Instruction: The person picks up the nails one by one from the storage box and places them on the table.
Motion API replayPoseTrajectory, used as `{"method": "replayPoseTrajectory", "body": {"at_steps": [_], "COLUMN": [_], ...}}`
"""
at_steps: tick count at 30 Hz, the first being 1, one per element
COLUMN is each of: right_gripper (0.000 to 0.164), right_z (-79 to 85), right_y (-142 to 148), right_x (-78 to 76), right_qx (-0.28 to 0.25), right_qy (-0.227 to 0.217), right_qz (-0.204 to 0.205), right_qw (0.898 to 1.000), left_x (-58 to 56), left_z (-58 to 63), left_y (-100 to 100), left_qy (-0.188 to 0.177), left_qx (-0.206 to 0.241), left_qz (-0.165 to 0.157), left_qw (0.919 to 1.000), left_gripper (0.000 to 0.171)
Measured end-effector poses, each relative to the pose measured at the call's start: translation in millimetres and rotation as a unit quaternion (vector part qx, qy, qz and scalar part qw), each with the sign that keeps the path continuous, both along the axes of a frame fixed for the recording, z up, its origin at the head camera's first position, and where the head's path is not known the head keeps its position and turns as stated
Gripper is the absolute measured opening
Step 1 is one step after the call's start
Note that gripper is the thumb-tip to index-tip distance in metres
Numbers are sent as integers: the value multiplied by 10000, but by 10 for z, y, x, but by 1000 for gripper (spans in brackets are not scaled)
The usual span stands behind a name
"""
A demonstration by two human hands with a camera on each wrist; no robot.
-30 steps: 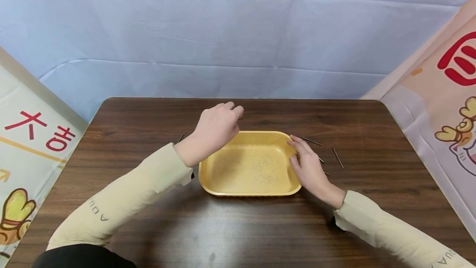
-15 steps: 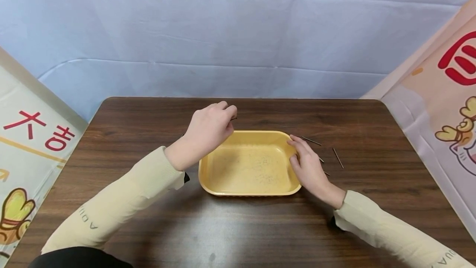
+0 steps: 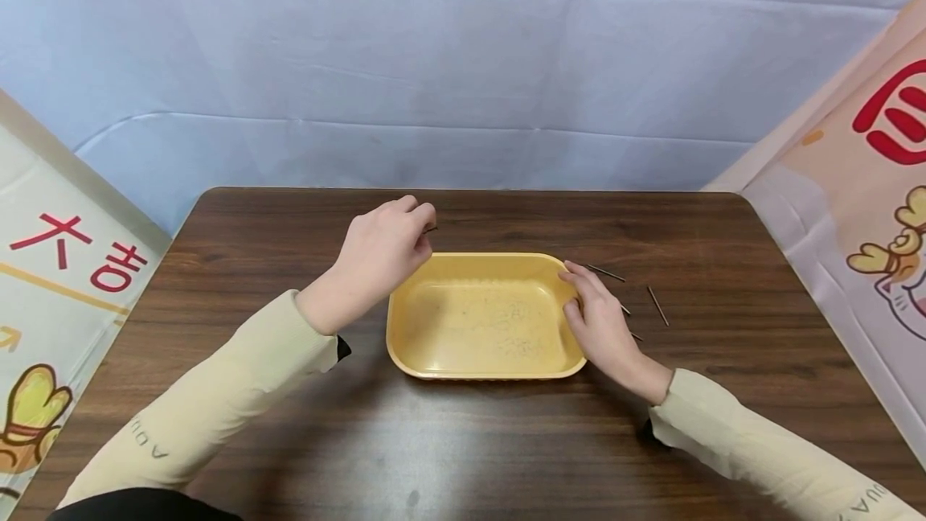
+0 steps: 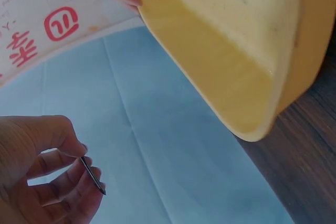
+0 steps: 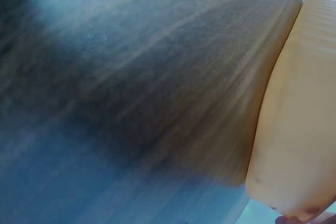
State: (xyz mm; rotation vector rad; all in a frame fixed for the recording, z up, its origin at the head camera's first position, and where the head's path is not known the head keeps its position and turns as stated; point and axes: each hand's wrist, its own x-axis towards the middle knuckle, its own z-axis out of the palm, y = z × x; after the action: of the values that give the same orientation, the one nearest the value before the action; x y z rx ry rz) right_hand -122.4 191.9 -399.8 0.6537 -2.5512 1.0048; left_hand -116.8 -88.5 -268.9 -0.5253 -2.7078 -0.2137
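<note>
My left hand [image 3: 383, 244] hovers above the back left corner of a yellow plastic tray [image 3: 470, 371]. Between thumb and fingers it pinches a thin dark metal rod [image 4: 93, 175] with a pointed tip, plain in the left wrist view. The right hand [image 3: 604, 324] holds the tray's right rim, fingers bent over the edge. The tray sits flat, with only faint marks on its floor. In the right wrist view its outer wall [image 5: 294, 108] fills the right side, and a bit of fingertips [image 5: 289, 220] shows below it.
Several thin metal rods lie on the dark wooden table [image 3: 434, 457] to the right of the tray, among them one slanted rod [image 3: 657, 306] and another rod [image 3: 606, 272] near the tray's back corner. A pale cloth backdrop [image 3: 463, 87] stands behind the table, with printed panels at both sides.
The left hand has moved steadily to the left with the rod, uncovering more of the tray's back left corner. Right hand and tray have stayed in place.
</note>
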Motion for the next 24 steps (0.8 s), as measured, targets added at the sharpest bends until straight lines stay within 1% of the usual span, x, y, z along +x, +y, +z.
{"method": "replayPoseTrajectory", "body": {"at_steps": [5,11,15,19,24], "right_gripper": [33,33,33,33,33], "right_z": [4,10,14,21,29], "right_y": [-1,-1,-3,-4,-6], "right_x": [-2,5,9,14,15], "right_qx": [0,-2,0,4,4], "right_qy": [-5,-16,-42,-77,-68], "right_qz": [3,9,4,7,17], "right_qw": [10000,10000,10000,10000,10000], "left_x": [0,9,22,33,50], "left_z": [-32,-67,-95,-119,-137], "left_y": [-67,-147,-209,-277,-353], "left_qy": [264,703,1024,1316,1450], "left_qx": [-79,-217,-309,-493,-722], "left_qz": [-112,-246,-323,-378,-396], "left_qw": [9996,9970,9937,9894,9860], "left_gripper": [17,17,16,15,16]}}
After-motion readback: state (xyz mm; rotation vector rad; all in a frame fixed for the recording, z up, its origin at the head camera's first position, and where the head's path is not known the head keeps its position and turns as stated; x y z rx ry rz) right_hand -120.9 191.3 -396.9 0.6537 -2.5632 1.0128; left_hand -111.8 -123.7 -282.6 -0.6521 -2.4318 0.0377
